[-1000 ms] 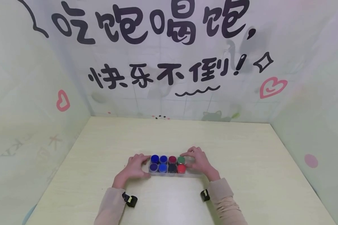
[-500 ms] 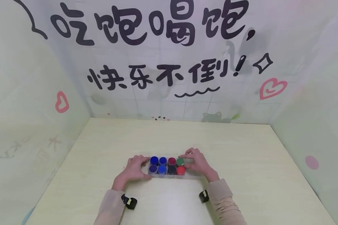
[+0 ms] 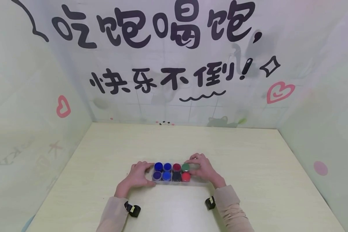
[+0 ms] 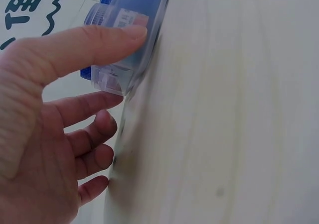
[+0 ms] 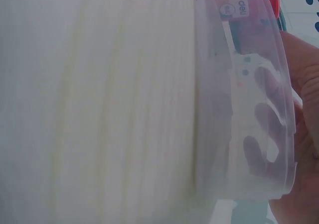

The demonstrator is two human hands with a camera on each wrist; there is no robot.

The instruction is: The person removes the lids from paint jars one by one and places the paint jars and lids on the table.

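A clear plastic tray (image 3: 201,183) lies on the table, with two rows of paint jars filling its left and middle part. The caps are mostly blue and purple on the left, then dark red, black, red (image 3: 186,177) and green. My left hand (image 3: 138,175) grips the tray's left end, thumb on the near side and index finger at the back. My right hand (image 3: 203,167) reaches over the right part of the tray and pinches the green-capped paint jar (image 3: 185,167) between thumb and index finger. Through the translucent tray wall (image 5: 214,109), the right fingers show as blurred shapes.
The pale wooden table (image 3: 174,141) is bounded by a printed cloth backdrop (image 3: 127,109) at the back and sides. Black camera mounts (image 3: 134,210) are strapped at both sleeves' cuffs.
The head view has shifted slightly, so everything sits a little lower in it. Both hands keep their places on the tray and the jar.
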